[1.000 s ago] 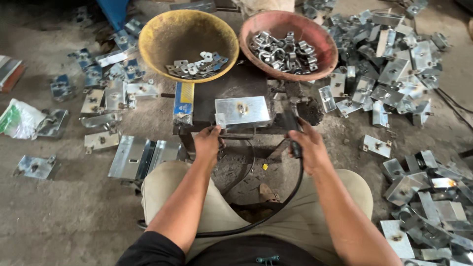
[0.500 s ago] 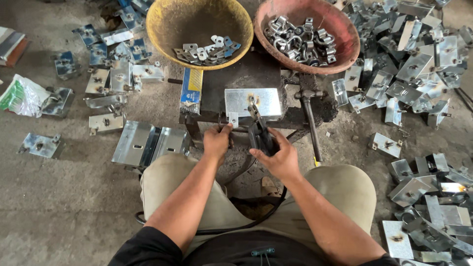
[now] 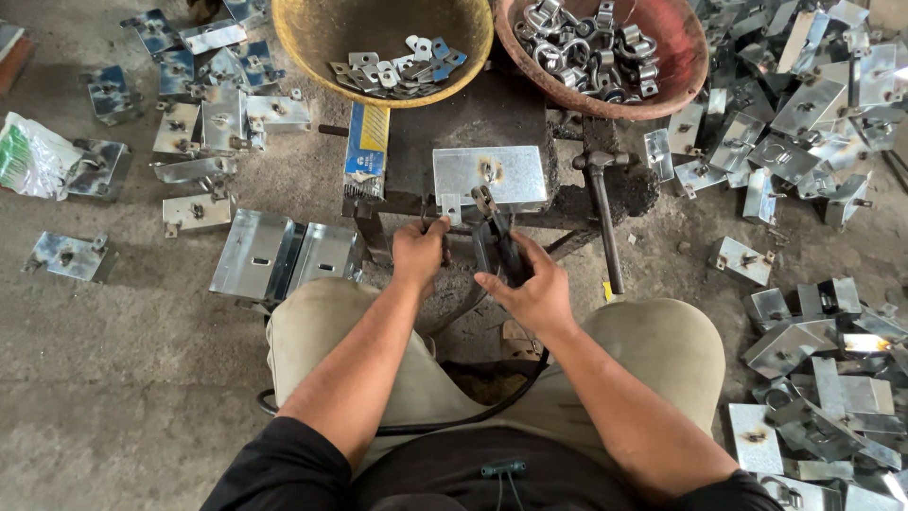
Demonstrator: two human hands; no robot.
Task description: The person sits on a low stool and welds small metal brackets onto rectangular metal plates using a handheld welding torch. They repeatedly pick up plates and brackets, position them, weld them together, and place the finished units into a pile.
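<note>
A person sits on a concrete floor (image 3: 113,397), seen from above, knees spread around a small dark metal table (image 3: 463,132) that stands low between the legs, so the work stays within easy reach of both arms.

On the near edge of the table lies a bright galvanized plate (image 3: 492,175) with a dark scorch mark near its middle. The left hand (image 3: 419,254) has its grip closed at the plate's near-left corner, fingers pinching a small tab there, apparently to steady the piece. The right hand (image 3: 530,289) has its grip wrapped around a black electrode holder (image 3: 494,244), whose clamp end points at the plate's near edge. A black cable (image 3: 492,402) runs from the holder back across the lap, out of the way of the work.

At the far side stand two bowls: a yellow bowl (image 3: 303,47) on the left with small flat metal pieces, and a red bowl (image 3: 695,57) on the right heaped with looped metal fittings. Both touch the table's far edge, handy as supply. A hammer (image 3: 601,218) lies just right of the plate, handle toward the person. A blue and yellow box (image 3: 364,147) lies along the table's left side.

Folded metal brackets are scattered on the floor, thinly to the left (image 3: 218,123) and in a dense pile to the right (image 3: 813,104).
</note>
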